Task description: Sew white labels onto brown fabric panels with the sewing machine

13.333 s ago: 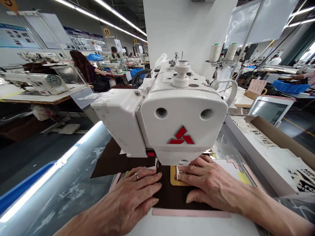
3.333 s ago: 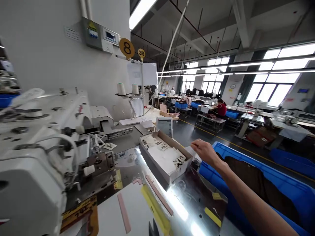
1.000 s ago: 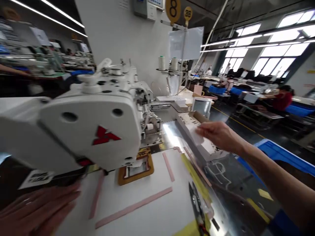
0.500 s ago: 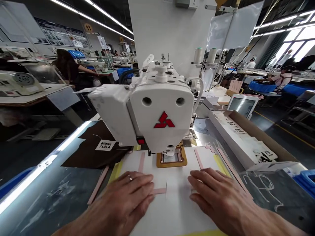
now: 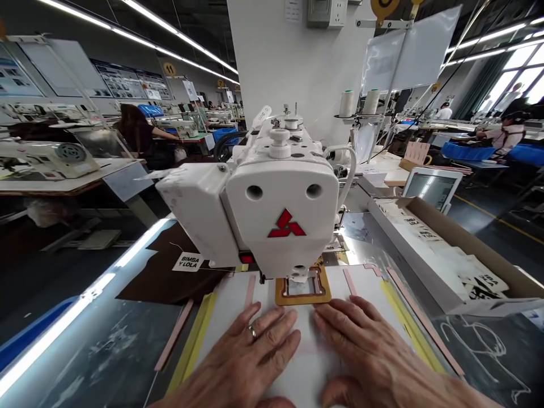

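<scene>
My left hand point(image 5: 259, 351), a ring on one finger, lies flat with fingers apart on a white sheet point(image 5: 304, 340). On the sheet's other half my right hand point(image 5: 361, 340) rests palm down, fingers stretched forward and nothing gripped. Its fingertips are close to the gold clamp frame point(image 5: 280, 296) under the head of a white sewing machine point(image 5: 284, 192); whether they touch it I cannot tell. Pink strips point(image 5: 250, 290) and yellow tape point(image 5: 198, 328) mark the sheet. Left of the machine, dark brown material point(image 5: 157, 277) carries a white label point(image 5: 188, 262) reading BIMBA Y LOLA.
On the right stands an open cardboard box point(image 5: 450, 266) of printed labels. Tangled white cord point(image 5: 480, 345) lies below it. A tablet-like screen point(image 5: 432, 186), thread cones point(image 5: 370, 102) and a bright light strip point(image 5: 55, 323) surround the workplace. Other people work farther off.
Both hands have slid forward and closer together, nearer the clamp frame. My left fingers have spread. A pink strip and dark line mid-sheet are now covered. The view has tilted up slightly.
</scene>
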